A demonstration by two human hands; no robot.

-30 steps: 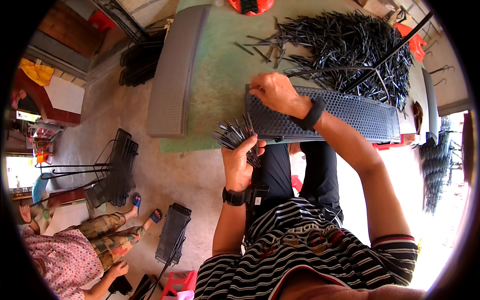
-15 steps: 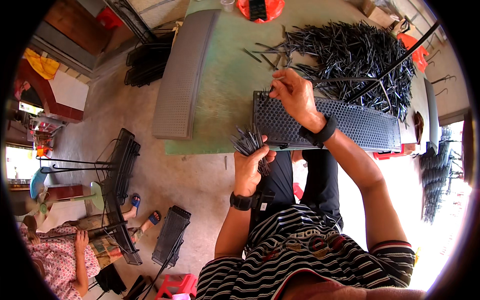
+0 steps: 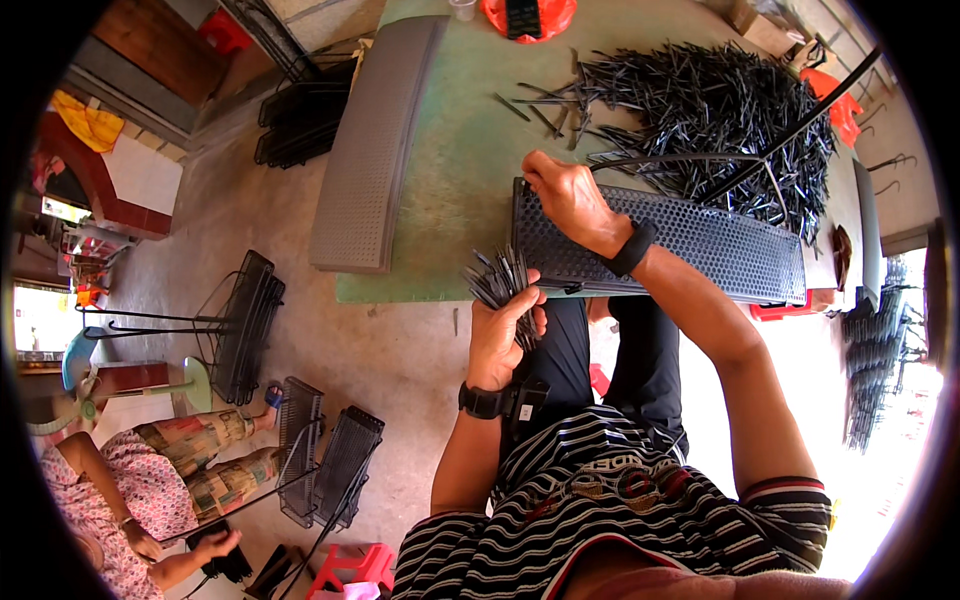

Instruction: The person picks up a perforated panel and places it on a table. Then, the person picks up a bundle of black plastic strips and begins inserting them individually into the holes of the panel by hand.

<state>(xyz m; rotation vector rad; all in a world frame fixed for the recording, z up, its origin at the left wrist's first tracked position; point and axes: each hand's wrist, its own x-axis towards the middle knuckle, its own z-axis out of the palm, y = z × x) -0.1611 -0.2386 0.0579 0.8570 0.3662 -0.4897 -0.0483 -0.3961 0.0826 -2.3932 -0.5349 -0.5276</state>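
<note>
Head: left fingers (image 3: pixel 519 303) snug around strips (image 3: pixel 495 281)

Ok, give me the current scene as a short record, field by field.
Left grip: closed around a bundle of thin black strips
Right grip: at the left end of the black mesh panel; contact unclear
Table: green, mesh panel at its near edge
Beyond mesh panel: pile of loose black strips
Table's left side: grey perforated panel
Lower left: another person
</note>
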